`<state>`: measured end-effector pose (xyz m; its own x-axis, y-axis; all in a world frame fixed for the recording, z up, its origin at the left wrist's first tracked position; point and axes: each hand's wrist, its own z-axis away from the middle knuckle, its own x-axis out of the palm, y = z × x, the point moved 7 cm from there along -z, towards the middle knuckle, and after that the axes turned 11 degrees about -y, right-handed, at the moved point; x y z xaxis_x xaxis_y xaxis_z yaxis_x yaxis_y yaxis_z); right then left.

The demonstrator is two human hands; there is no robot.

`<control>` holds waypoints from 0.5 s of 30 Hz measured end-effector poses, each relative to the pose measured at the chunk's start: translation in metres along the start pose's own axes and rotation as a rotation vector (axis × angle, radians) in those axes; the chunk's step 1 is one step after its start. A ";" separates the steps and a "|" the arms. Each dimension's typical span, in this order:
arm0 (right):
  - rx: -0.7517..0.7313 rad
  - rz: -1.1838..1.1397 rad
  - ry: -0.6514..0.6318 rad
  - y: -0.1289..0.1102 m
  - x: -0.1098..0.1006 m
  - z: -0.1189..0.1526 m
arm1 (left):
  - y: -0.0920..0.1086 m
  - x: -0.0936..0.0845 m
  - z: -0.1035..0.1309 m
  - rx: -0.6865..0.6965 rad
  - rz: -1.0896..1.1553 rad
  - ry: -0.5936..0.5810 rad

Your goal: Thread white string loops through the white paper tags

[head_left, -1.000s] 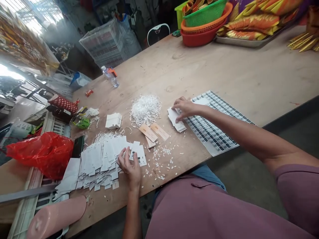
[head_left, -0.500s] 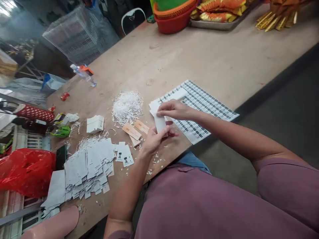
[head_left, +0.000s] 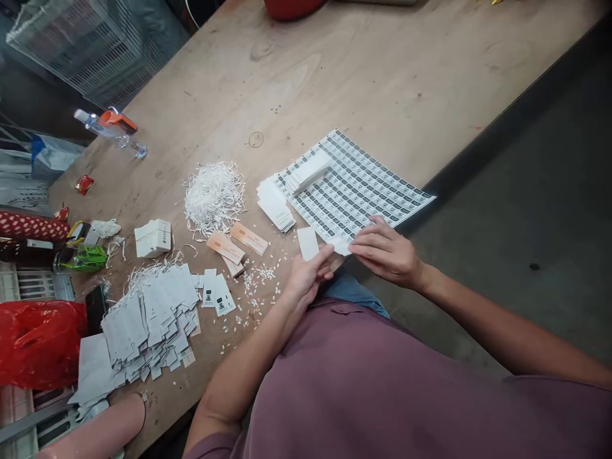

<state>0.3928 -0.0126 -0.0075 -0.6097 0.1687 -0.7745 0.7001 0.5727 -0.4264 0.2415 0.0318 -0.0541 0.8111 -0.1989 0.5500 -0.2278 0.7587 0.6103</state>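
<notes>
My left hand (head_left: pixel 308 275) is closed on a blank white card (head_left: pixel 306 243), which sticks up between thumb and fingers. Beside it, my right hand (head_left: pixel 386 254) has its fingers bent together at the near corner of a sheet of printed stickers (head_left: pixel 377 185); its thumb is mostly hidden. The sheet lies at the table edge, covered in rows of small black-and-white labels. On its far left part rests a stack of white cards (head_left: pixel 308 172). Another fanned pile of white cards (head_left: pixel 276 204) lies just left of the sheet.
Left of my hands are a heap of white strings (head_left: pixel 215 196), orange cards (head_left: pixel 248 238), scattered paper bits (head_left: pixel 258 280) and a big spread of white tags (head_left: pixel 148 319). Farther off stand a card stack (head_left: pixel 153 238), a plastic bottle (head_left: pixel 108 131) and a red bag (head_left: pixel 41 344).
My right hand has left the white card and moved right and down to the sheet's near corner. My left hand keeps the card, now lower. The view has tilted downward.
</notes>
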 end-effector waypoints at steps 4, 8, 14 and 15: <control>0.043 -0.172 -0.033 0.000 -0.001 -0.019 | 0.006 0.000 -0.016 0.139 -0.022 0.111; 0.207 -0.194 0.043 0.011 0.002 -0.037 | 0.014 0.000 -0.018 0.275 -0.102 0.095; 0.269 -0.210 0.053 0.024 0.007 -0.059 | 0.018 0.004 -0.020 0.325 -0.258 -0.013; 0.287 -0.232 0.082 0.026 0.004 -0.060 | 0.018 0.002 -0.019 0.319 -0.271 -0.009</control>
<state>0.3861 0.0518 0.0060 -0.7836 0.1312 -0.6072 0.6088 0.3568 -0.7085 0.2493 0.0572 -0.0529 0.8605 -0.3712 0.3490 -0.1631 0.4482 0.8789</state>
